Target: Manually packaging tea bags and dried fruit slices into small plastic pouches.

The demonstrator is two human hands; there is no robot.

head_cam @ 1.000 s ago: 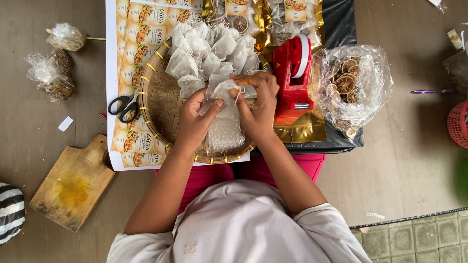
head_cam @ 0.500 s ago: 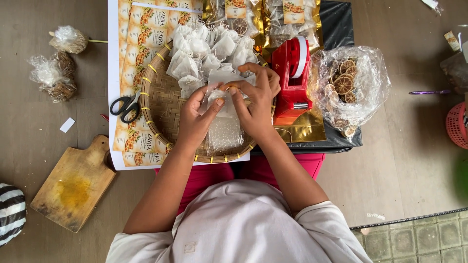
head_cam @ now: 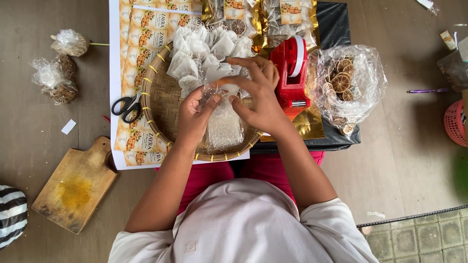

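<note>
Black-handled scissors (head_cam: 127, 106) lie at centre left of the frame, a stained wooden cutting board (head_cam: 75, 186) at lower left, a red tape dispenser (head_cam: 291, 74) and a bag of dried citrus slices (head_cam: 348, 83) at upper right.

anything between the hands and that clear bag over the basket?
Nothing visible. The left hand and right hand both already grip the top of the clear bag, fingertips on it, over the woven basket. The white sachets lie behind it, the red tape dispenser to the right.
</note>
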